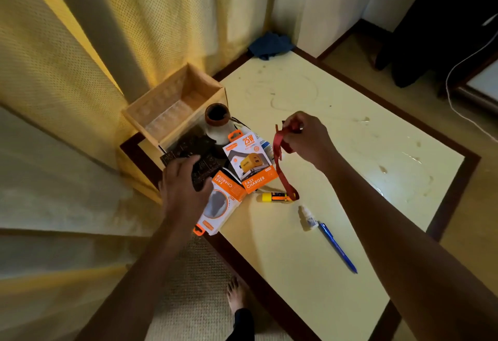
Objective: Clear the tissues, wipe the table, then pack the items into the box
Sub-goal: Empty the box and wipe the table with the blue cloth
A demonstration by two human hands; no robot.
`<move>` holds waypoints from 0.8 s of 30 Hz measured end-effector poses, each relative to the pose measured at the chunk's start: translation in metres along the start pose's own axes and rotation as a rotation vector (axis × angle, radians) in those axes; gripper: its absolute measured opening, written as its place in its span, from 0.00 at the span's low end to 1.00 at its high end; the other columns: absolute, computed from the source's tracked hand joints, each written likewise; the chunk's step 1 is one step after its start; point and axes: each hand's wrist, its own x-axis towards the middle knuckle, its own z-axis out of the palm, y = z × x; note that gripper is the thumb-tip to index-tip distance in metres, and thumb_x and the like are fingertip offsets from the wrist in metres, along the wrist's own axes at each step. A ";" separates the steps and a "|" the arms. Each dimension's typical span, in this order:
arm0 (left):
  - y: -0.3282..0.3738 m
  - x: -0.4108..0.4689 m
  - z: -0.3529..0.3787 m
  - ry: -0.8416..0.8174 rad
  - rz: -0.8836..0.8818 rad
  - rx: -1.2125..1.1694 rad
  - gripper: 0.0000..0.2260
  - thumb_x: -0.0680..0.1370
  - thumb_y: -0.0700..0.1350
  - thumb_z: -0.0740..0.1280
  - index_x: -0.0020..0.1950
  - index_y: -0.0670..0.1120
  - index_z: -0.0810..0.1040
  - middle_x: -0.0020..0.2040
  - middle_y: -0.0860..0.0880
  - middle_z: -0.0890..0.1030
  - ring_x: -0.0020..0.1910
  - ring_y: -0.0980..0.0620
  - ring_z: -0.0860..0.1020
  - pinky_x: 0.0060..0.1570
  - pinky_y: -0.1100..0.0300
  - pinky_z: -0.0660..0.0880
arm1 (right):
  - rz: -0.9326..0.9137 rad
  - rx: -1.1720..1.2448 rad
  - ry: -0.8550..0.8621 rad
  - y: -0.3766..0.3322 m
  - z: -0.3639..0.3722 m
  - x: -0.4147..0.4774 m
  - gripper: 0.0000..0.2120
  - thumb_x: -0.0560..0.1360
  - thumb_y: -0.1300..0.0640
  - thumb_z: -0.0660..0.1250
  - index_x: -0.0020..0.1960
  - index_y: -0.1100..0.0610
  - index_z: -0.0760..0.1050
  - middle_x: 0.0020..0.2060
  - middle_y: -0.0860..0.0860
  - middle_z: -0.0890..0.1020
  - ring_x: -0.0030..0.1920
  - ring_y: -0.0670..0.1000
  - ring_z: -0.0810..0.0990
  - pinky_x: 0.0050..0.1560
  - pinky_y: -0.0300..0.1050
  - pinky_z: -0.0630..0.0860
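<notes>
The right hand (307, 138) pinches the top of a long red fabric ribbon (280, 162), held above the table; the ribbon's lower end loops down beside a yellow marker (272, 196). The left hand (183, 187) curls its fingers around a dark patterned flat object (188, 146) just beside the open pale wooden box (172, 90), which sits at the corner of the cream, dark-framed table (323, 273). Two orange-and-white charger packages (249, 164) lie between the hands. A small white bottle (307, 216) and blue pen (336, 246) lie nearer the person.

Two charger packs, one standing (249, 162) and one lying flat (221, 203). One wooden box (161, 103), one clay pot (217, 117), one red ribbon (280, 168), one dark patterned piece (188, 143). One yellow tube (269, 196), one small white bottle (307, 216), one blue pen (336, 246), one blue cloth (269, 45).
</notes>
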 end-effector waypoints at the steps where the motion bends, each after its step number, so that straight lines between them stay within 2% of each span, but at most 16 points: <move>1: 0.003 -0.010 0.004 0.002 0.006 -0.021 0.24 0.73 0.43 0.78 0.67 0.45 0.78 0.63 0.43 0.77 0.63 0.41 0.74 0.62 0.39 0.73 | 0.015 0.082 -0.017 -0.001 0.002 0.003 0.09 0.68 0.61 0.69 0.46 0.51 0.79 0.39 0.44 0.84 0.42 0.52 0.83 0.45 0.46 0.77; 3: 0.005 -0.025 0.013 -0.023 -0.020 -0.030 0.22 0.72 0.42 0.78 0.66 0.46 0.79 0.62 0.45 0.76 0.63 0.42 0.74 0.63 0.37 0.72 | 0.063 0.222 -0.071 -0.001 0.010 0.014 0.11 0.69 0.63 0.68 0.49 0.53 0.80 0.38 0.50 0.85 0.38 0.53 0.84 0.40 0.47 0.79; 5: 0.006 -0.032 0.018 -0.058 -0.061 -0.013 0.22 0.73 0.46 0.74 0.67 0.47 0.78 0.64 0.46 0.75 0.65 0.44 0.71 0.65 0.40 0.69 | 0.150 0.292 -0.120 -0.001 0.021 0.028 0.10 0.75 0.67 0.68 0.54 0.60 0.80 0.42 0.58 0.85 0.37 0.54 0.85 0.38 0.45 0.81; 8: 0.004 -0.030 0.019 -0.076 -0.060 0.047 0.23 0.73 0.48 0.73 0.68 0.48 0.77 0.67 0.47 0.73 0.68 0.44 0.69 0.67 0.41 0.65 | 0.234 0.330 -0.204 -0.005 0.040 0.045 0.05 0.78 0.67 0.68 0.52 0.61 0.81 0.47 0.62 0.85 0.44 0.57 0.86 0.45 0.46 0.85; 10: -0.001 -0.025 0.017 -0.082 -0.051 0.095 0.24 0.73 0.46 0.75 0.69 0.48 0.77 0.69 0.46 0.73 0.70 0.43 0.69 0.68 0.39 0.65 | 0.208 0.211 -0.236 -0.005 0.050 0.058 0.05 0.77 0.64 0.69 0.49 0.56 0.82 0.47 0.58 0.86 0.47 0.57 0.87 0.52 0.51 0.85; 11: -0.003 -0.023 0.016 -0.081 -0.045 0.120 0.25 0.72 0.45 0.76 0.69 0.47 0.78 0.69 0.45 0.74 0.70 0.42 0.70 0.67 0.38 0.66 | 0.189 0.138 -0.263 -0.005 0.052 0.062 0.06 0.75 0.61 0.70 0.51 0.55 0.82 0.48 0.57 0.86 0.48 0.57 0.87 0.55 0.54 0.84; 13: -0.009 -0.017 0.013 -0.077 -0.034 0.157 0.26 0.72 0.45 0.77 0.69 0.47 0.78 0.70 0.44 0.73 0.71 0.41 0.70 0.66 0.38 0.67 | 0.200 0.076 -0.339 -0.009 0.055 0.066 0.16 0.70 0.60 0.72 0.58 0.55 0.81 0.50 0.58 0.85 0.52 0.58 0.86 0.59 0.58 0.82; 15: -0.012 -0.012 0.011 -0.071 -0.016 0.180 0.27 0.71 0.45 0.77 0.70 0.47 0.77 0.70 0.44 0.73 0.70 0.40 0.69 0.66 0.38 0.67 | 0.205 0.060 -0.351 -0.014 0.055 0.068 0.19 0.67 0.62 0.70 0.58 0.54 0.80 0.51 0.59 0.85 0.53 0.60 0.85 0.59 0.60 0.81; 18: -0.018 -0.007 0.011 -0.084 0.015 0.224 0.30 0.71 0.47 0.78 0.71 0.46 0.76 0.71 0.43 0.72 0.71 0.39 0.70 0.66 0.38 0.67 | 0.062 -0.179 -0.372 -0.010 0.056 0.069 0.12 0.74 0.60 0.68 0.56 0.52 0.83 0.50 0.55 0.85 0.52 0.57 0.84 0.54 0.51 0.82; 20: -0.019 -0.004 0.013 -0.096 0.026 0.247 0.31 0.71 0.48 0.78 0.72 0.46 0.76 0.72 0.42 0.72 0.72 0.39 0.69 0.67 0.37 0.66 | -0.047 -0.376 -0.391 -0.004 0.061 0.068 0.10 0.79 0.57 0.66 0.56 0.51 0.83 0.51 0.53 0.85 0.53 0.57 0.83 0.47 0.45 0.76; 22: -0.015 -0.005 0.016 -0.095 0.031 0.238 0.30 0.71 0.48 0.78 0.72 0.46 0.76 0.72 0.42 0.71 0.72 0.39 0.68 0.68 0.37 0.66 | -0.102 -0.475 -0.418 0.003 0.066 0.069 0.16 0.80 0.57 0.64 0.65 0.49 0.81 0.57 0.54 0.84 0.58 0.58 0.82 0.47 0.43 0.71; 24: -0.008 -0.006 0.019 -0.091 0.041 0.218 0.29 0.72 0.47 0.77 0.72 0.46 0.76 0.72 0.42 0.71 0.73 0.39 0.68 0.68 0.36 0.66 | -0.150 -0.511 -0.442 0.003 0.069 0.068 0.23 0.79 0.61 0.63 0.71 0.48 0.77 0.63 0.56 0.82 0.62 0.59 0.79 0.51 0.43 0.69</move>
